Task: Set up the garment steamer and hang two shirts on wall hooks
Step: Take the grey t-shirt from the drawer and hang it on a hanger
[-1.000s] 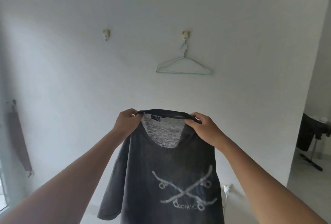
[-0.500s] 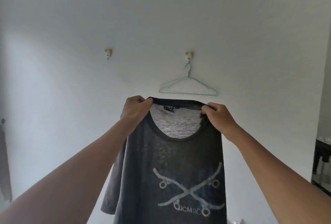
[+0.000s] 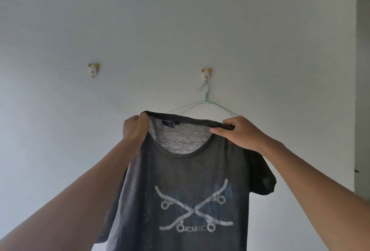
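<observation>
I hold up a dark grey T-shirt (image 3: 186,186) with a white crossed-skateboards print. My left hand (image 3: 134,129) grips the left side of its collar and my right hand (image 3: 238,131) grips the right side, stretching the neck opening wide. Just behind and above the collar a thin green wire hanger (image 3: 206,102) hangs from the right wall hook (image 3: 205,73); its lower bar is hidden by the shirt. The left wall hook (image 3: 93,69) carries nothing. No steamer is in view.
A plain white wall (image 3: 180,20) fills the view. A wall corner (image 3: 356,90) runs down the right side, with a recessed wall beyond it.
The shirt and both hands have risen toward the hanger, and the collar now overlaps the hanger's lower part. The view has tilted up and closer to the wall.
</observation>
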Available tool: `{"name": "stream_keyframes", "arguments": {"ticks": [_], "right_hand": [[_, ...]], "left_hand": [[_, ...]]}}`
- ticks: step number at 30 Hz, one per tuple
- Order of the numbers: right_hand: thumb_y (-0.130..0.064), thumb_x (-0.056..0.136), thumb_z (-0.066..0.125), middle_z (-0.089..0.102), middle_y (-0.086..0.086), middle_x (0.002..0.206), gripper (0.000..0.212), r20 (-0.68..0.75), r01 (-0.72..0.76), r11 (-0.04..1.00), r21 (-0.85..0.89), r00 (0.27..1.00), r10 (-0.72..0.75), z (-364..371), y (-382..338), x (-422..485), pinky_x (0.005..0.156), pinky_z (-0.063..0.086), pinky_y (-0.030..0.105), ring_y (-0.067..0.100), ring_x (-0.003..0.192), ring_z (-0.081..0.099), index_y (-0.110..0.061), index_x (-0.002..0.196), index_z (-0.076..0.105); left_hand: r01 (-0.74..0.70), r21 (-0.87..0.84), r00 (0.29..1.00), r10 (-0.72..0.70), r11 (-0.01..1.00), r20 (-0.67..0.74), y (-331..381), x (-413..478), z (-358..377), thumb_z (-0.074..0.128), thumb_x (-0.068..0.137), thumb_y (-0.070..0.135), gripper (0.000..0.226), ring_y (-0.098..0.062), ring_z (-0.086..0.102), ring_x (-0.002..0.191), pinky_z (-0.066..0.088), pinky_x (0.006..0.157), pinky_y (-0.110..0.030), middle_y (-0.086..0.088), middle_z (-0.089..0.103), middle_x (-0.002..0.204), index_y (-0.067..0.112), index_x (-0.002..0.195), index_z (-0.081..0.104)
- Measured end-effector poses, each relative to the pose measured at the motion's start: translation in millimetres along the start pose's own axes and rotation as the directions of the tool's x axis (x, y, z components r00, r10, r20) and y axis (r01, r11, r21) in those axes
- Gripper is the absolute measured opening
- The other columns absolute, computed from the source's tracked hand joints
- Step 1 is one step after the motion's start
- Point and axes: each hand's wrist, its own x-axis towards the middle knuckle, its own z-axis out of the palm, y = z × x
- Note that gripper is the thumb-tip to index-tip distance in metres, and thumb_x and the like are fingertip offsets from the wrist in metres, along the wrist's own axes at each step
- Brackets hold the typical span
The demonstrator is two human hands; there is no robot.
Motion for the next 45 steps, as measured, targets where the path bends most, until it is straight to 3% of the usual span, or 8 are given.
{"name": "stream_keyframes", "arguments": {"ticks": [4,9,14,20,26,31,39,45], "right_hand": [[-0.075,0.068,0.063,0.049,-0.015,0.043,0.041,-0.022,-0.041,0.996,-0.079,0.999,0.039,8,24,16,0.052,0.033,0.027,0.001,0.041,0.046,-0.036,0.056,0.061],[-0.079,0.053,0.070,0.053,-0.012,0.048,0.050,-0.051,-0.112,0.994,-0.007,0.992,0.112,1,74,36,0.053,0.036,0.024,0.002,0.044,0.046,-0.031,0.066,0.066],[-0.067,0.078,0.060,0.047,-0.014,0.050,0.040,-0.159,-0.093,0.996,0.009,0.983,0.093,2,130,72,0.058,0.037,0.030,0.008,0.050,0.044,-0.030,0.063,0.059],[-0.060,0.086,0.053,0.049,-0.012,0.051,0.047,-0.075,-0.205,0.976,-0.069,0.977,0.200,22,189,131,0.059,0.038,0.031,0.012,0.056,0.051,-0.023,0.058,0.049],[-0.053,0.088,0.055,0.061,-0.013,0.104,0.025,-0.299,-0.101,0.982,-0.161,0.953,0.049,32,207,204,0.075,0.044,0.030,0.011,0.093,0.058,-0.032,0.100,0.061],[-0.047,0.093,0.053,0.057,-0.006,0.123,0.040,-0.375,0.009,0.958,-0.288,0.919,-0.121,46,207,260,0.082,0.046,0.033,0.016,0.117,0.050,-0.030,0.128,0.055],[-0.033,0.096,0.052,0.068,-0.006,0.104,0.021,-0.349,-0.009,0.937,-0.349,0.929,-0.121,42,194,287,0.070,0.038,0.027,0.019,0.098,0.061,-0.025,0.105,0.069],[-0.028,0.099,0.043,0.065,0.001,0.100,0.019,-0.347,0.101,0.963,-0.250,0.919,-0.187,43,184,306,0.068,0.045,0.032,0.023,0.085,0.059,-0.017,0.101,0.058]], "left_hand": [[0.021,-0.073,0.999,-0.018,0.997,0.033,-12,19,23,0.049,0.078,0.032,0.035,-0.021,0.035,0.049,0.028,0.050,-0.027,0.001,0.040,0.049,0.016,0.049,0.039],[-0.070,0.022,0.990,0.067,0.997,0.128,-11,52,41,0.055,0.071,0.038,0.024,-0.021,0.044,0.056,0.034,0.054,-0.027,-0.006,0.049,0.063,0.016,0.062,0.054],[-0.069,0.084,0.979,0.051,0.994,0.197,-1,75,73,0.060,0.068,0.039,0.030,-0.020,0.055,0.055,0.041,0.054,-0.024,0.000,0.063,0.058,0.014,0.055,0.069],[0.096,0.119,0.950,-0.126,0.988,0.286,9,93,135,0.062,0.062,0.038,0.038,-0.030,0.068,0.071,0.054,0.071,-0.034,-0.011,0.072,0.080,0.008,0.083,0.072],[0.120,0.189,0.935,-0.174,0.975,0.307,14,114,183,0.061,0.062,0.034,0.036,-0.033,0.069,0.072,0.055,0.073,-0.038,-0.014,0.072,0.081,0.008,0.086,0.070],[0.078,0.245,0.955,-0.143,0.966,0.260,8,135,213,0.059,0.068,0.035,0.034,-0.028,0.062,0.072,0.045,0.063,-0.031,-0.011,0.067,0.083,0.008,0.088,0.065],[0.018,0.293,0.974,-0.083,0.956,0.211,-4,138,215,0.056,0.073,0.032,0.020,-0.021,0.048,0.059,0.034,0.055,-0.027,-0.006,0.051,0.070,0.012,0.075,0.054],[0.029,0.285,0.989,-0.069,0.958,0.134,-4,157,202,0.055,0.073,0.031,0.019,-0.021,0.046,0.060,0.033,0.055,-0.028,-0.007,0.049,0.071,0.013,0.076,0.053]]}}
